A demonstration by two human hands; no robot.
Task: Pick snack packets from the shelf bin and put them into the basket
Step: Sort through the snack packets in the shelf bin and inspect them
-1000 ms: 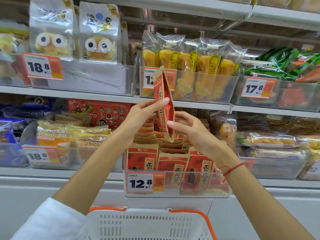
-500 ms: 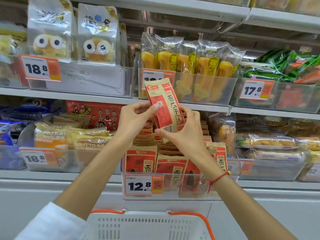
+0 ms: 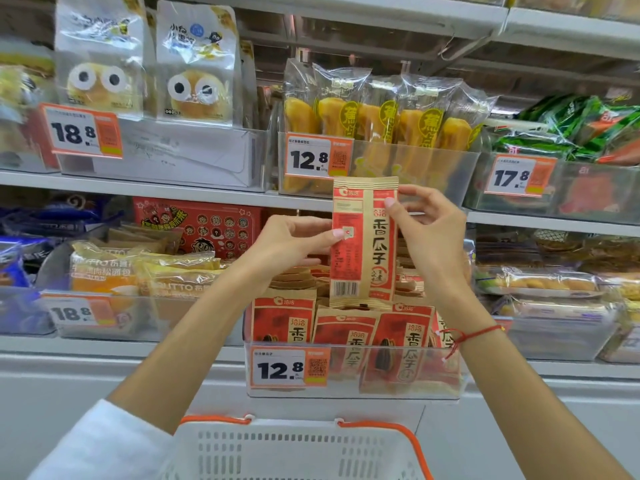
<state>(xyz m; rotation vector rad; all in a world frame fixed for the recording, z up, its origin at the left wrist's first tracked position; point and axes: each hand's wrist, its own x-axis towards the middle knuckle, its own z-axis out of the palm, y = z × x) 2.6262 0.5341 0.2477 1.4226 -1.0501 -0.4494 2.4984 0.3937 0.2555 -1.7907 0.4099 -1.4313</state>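
Hands, left [image 3: 294,242] and right [image 3: 429,237], pinch one packet [image 3: 363,240] above its packet-filled bin [image 3: 353,386].

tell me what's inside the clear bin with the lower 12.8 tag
The clear bin holds red and tan seed packets standing in front, with more stacked behind. The held packet and both hands cover the back, so its depth and count stay hidden.

The upper shelf [image 3: 138,183] carries clear bins of pastry packs [image 3: 377,116] and green packets [image 3: 571,129]. The lower shelf [image 3: 104,344] carries a clear shelf bin [image 3: 353,389] of red snack packets [image 3: 346,337], flanked by bread bins [image 3: 554,327].
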